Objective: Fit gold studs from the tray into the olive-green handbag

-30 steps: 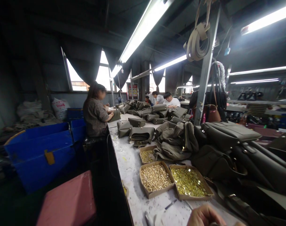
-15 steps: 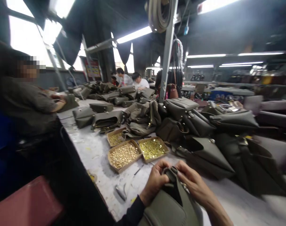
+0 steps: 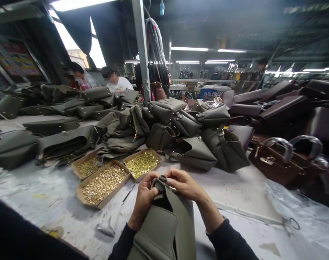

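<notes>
An olive-green leather bag (image 3: 164,231) stands upright in front of me at the bottom middle. My left hand (image 3: 144,196) grips the bag's top edge from the left. My right hand (image 3: 183,185) pinches the same top edge from the right, fingers curled over a small metal fitting that is mostly hidden. Both arms wear dark sleeves. Just beyond my hands lie three shallow cardboard trays (image 3: 103,184) of small gold-coloured metal parts on the white worktable (image 3: 235,187).
A heap of olive-green bags (image 3: 191,144) covers the table's middle and left. Dark brown bags (image 3: 283,159) lie at the right, on clear plastic sheet. A metal post (image 3: 141,50) rises behind the heap. Two people (image 3: 115,81) sit at the far end.
The view has swung right and down: the nearby person at the left is out of sight, and brown bags have appeared at the right. My hands keep hold of the bag's top.
</notes>
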Demonstrator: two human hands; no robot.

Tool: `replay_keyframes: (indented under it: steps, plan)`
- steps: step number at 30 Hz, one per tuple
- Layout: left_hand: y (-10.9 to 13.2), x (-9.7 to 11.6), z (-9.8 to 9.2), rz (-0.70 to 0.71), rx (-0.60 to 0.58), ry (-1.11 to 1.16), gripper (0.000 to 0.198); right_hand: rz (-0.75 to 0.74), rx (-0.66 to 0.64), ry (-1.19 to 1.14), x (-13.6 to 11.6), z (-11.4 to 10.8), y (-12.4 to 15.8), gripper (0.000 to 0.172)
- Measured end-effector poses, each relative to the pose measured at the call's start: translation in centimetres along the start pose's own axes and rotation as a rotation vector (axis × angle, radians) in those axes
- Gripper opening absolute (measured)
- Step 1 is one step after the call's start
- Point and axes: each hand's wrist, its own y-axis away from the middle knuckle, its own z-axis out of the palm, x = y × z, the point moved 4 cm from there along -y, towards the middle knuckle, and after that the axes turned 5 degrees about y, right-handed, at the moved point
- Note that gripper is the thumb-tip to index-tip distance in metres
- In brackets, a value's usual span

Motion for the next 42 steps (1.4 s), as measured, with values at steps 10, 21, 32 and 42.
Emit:
replay_keyframes:
  steps: [10, 21, 32, 42]
  plan:
    - [-0.2, -0.4, -0.6, 0.005, 0.014, -0.049, 0.026, -0.205, 0.069, 0.289, -1.8, -0.3, -0.3, 0.029]
    - [-0.1, -0.3, 0.2, 0.011, 0.044, -0.037, 0.026, -0.03, -0.046, 0.273, -1.9, 0.0, -0.3, 0.017]
    - [-0.4, 1.9, 3.3, 0.013, -0.018, -0.336, 0.014, 0.144, -0.031, -0.153, 0.9, -1.1, -0.2, 0.052]
    - [-1.2, 1.2, 5.1, -0.069, -0.071, -0.397, 0.017, 0.248, -0.02, -0.243, 2.9, -2.3, 0.1, 0.058]
